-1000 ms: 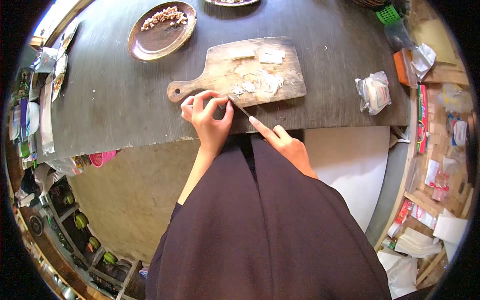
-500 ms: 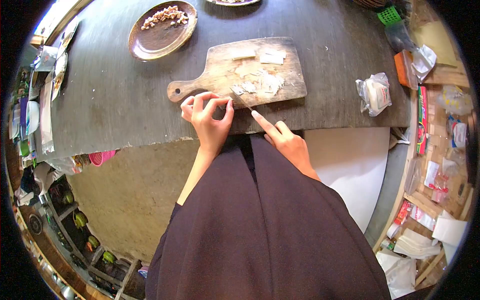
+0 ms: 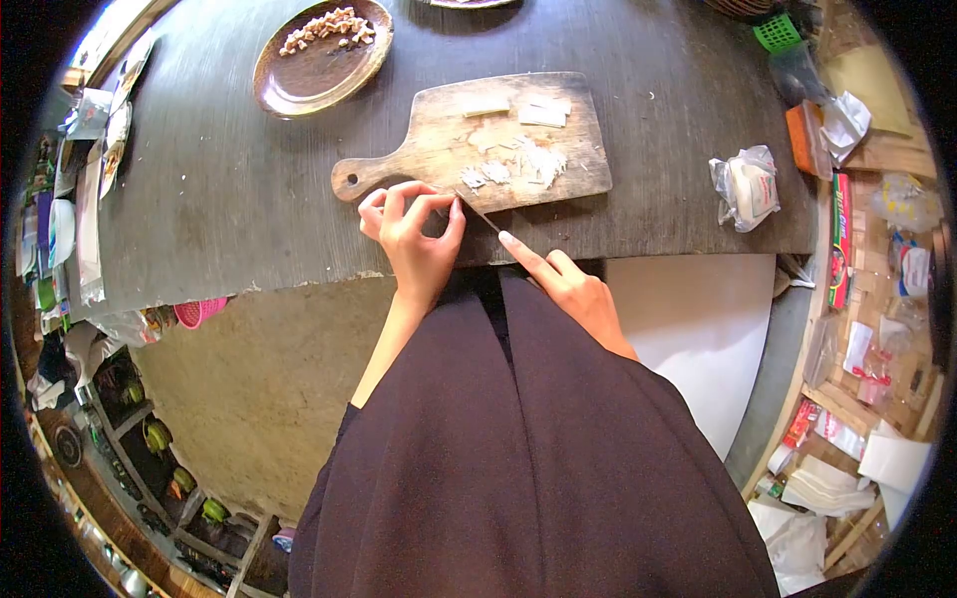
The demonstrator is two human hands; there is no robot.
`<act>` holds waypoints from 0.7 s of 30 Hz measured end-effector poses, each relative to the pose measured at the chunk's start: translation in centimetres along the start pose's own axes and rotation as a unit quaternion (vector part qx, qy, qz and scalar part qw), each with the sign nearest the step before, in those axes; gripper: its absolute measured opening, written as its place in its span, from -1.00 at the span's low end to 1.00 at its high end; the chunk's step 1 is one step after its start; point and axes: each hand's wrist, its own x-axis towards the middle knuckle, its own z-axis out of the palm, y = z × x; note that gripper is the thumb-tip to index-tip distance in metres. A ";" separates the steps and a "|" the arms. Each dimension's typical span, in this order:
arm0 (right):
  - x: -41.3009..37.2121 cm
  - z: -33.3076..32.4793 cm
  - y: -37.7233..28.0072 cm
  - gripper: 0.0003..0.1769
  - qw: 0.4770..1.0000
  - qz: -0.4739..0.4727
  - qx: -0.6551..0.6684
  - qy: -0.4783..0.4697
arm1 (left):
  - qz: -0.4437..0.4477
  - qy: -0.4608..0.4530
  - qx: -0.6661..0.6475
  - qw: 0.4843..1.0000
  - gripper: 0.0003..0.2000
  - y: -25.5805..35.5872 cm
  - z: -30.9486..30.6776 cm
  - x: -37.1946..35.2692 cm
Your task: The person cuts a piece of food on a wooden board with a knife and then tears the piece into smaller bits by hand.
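A wooden cutting board (image 3: pixel 439 135) lies near the table's front edge, with thin white shreds (image 3: pixel 538 164) and pale flat pieces (image 3: pixel 543 112) on it. My left hand (image 3: pixel 414 234) is at the board's lower left edge, thumb and fingertips pinched together; what they hold is too small to make out. In my right hand (image 3: pixel 578 294) is a knife (image 3: pixel 481 216), forefinger stretched along it. Its blade points up and left, the tip beside my left fingertips. The knife handle is hidden under my right hand.
A brown plate (image 3: pixel 309 85) with small chopped pieces stands at the back left of the dark table (image 3: pixel 249 189). Part of another plate (image 3: pixel 469 3) shows at the top. A plastic-wrapped packet (image 3: pixel 748 189) and an orange item (image 3: pixel 802 140) lie at the right.
The knife has moved down and left, its tip now closer to my left fingertips. My right hand has shifted slightly down. My left hand has hardly moved.
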 end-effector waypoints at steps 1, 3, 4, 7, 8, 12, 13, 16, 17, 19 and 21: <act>0.0 0.0 0.0 -0.16 1.000 0.000 0.000 0.000 | 0.000 -0.002 -0.001 1.000 -0.84 0.0 0.0 0.0; -0.1 -0.2 -0.1 -0.16 1.000 0.002 0.005 -0.010 | -0.001 -0.002 -0.003 1.000 -0.84 -0.1 0.0 0.0; -0.1 -0.2 -0.1 -0.16 1.000 0.002 0.005 -0.010 | -0.002 -0.003 -0.006 1.000 -0.84 -0.2 0.1 -0.1; 0.0 -0.1 0.1 -0.16 1.000 0.002 0.005 -0.011 | -0.004 -0.002 -0.006 1.000 -0.84 -0.3 0.2 -0.1; 0.1 0.1 0.3 -0.15 1.000 -0.002 0.014 -0.005 | -0.004 -0.002 -0.006 1.000 -0.84 -0.2 0.2 -0.1; 0.5 0.6 0.6 -0.18 1.000 -0.003 0.004 0.007 | 0.001 -0.002 -0.008 1.000 -0.84 -0.4 0.2 -0.1; 0.6 0.7 0.6 -0.18 1.000 -0.003 0.003 0.008 | 0.003 -0.002 -0.012 1.000 -0.85 -0.4 0.3 -0.2; 0.7 0.9 0.6 -0.21 1.000 -0.003 -0.004 0.008 | -0.004 0.001 -0.004 1.000 -0.84 -0.1 0.2 -0.1; 0.7 1.0 0.7 -0.21 1.000 -0.004 -0.005 0.024 | -0.005 0.001 -0.002 1.000 -0.84 -0.1 0.1 -0.1; 0.6 1.0 0.9 -0.21 0.999 -0.006 -0.007 0.039 | -0.004 -0.001 -0.011 1.000 -0.84 -0.1 0.1 -0.1; 0.3 0.8 1.1 -0.21 0.999 -0.012 0.001 0.046 | -0.005 -0.001 -0.007 1.000 -0.85 0.0 0.0 0.0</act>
